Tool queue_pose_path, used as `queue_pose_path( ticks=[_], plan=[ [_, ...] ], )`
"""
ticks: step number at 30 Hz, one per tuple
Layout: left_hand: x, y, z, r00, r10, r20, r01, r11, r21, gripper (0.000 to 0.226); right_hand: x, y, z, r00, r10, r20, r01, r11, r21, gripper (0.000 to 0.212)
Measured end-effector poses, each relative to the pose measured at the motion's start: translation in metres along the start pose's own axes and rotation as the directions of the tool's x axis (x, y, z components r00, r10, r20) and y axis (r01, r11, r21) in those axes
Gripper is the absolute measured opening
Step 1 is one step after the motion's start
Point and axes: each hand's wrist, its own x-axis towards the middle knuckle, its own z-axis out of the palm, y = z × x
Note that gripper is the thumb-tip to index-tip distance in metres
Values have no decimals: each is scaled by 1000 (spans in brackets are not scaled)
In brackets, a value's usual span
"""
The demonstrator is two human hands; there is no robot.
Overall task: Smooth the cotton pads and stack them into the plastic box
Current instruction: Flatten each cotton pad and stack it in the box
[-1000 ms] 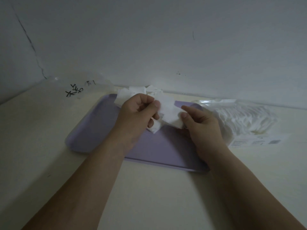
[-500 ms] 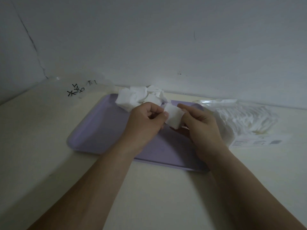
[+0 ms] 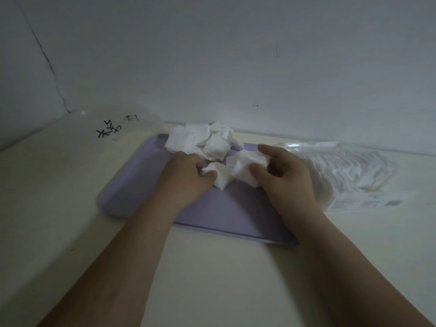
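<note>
1. Head view: both forearms reach in over the near edge of a lilac tray [image 3: 132,185] that lies on a pale table [image 3: 212,279] against a grey wall [image 3: 236,55].
2. Left hand [image 3: 186,175] is over the middle of the tray, fingers curled under, thumb pressed on the left edge of a white pad [image 3: 221,179].
3. Right hand [image 3: 283,178] is over the tray's right half, thumb and forefinger pinching crumpled white cotton [image 3: 247,165] just beside the left hand's piece.
4. Whether the two hands grip one pad or two touching pads, I cannot tell; the white stuff runs between them without a clear break, low over the tray's middle.
5. A loose pile [image 3: 200,140] of rumpled pads sits at the tray's far edge, just beyond the left hand's knuckles.
6. A clear bag [image 3: 342,171] packed with white pads lies on the table just right of the tray, with a printed label on its near side.
7. Beyond the tray's far left corner is a piece of clear plastic [image 3: 113,131] with black scribbles; its outline is too faint to make out.
</note>
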Motion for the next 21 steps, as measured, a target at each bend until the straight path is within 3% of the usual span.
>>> queue_pose_path(
  ticks=[3,7,11,13,15,18,21],
  plan=[
    [2,1,5,1000,19,20,-19,1000,10,42,-3,-4,3,999,-10,41,17,984,-177,51],
    [0,11,8,996,45,82,-46,999,11,35,-4,-7,2,998,-1,69,18,970,-244,60],
    [-2,12,1,994,-41,102,65,970,-236,25,-1,-6,1,1000,-26,10,28,960,-279,53],
    [-4,13,-5,988,-63,139,105,941,-321,32,0,-5,1,1000,-20,-4,18,962,-271,52],
    [-6,15,-9,979,-50,197,109,947,-303,38,0,-5,1,1000,-11,-9,9,965,-261,51],
    [-10,19,-12,966,-21,260,78,975,-210,12,-2,-6,1,1000,2,-3,-3,969,-249,48],
    [-12,22,-13,968,-10,251,45,990,-131,9,-3,-6,-1,1000,5,-2,-5,971,-240,45]
  ],
)
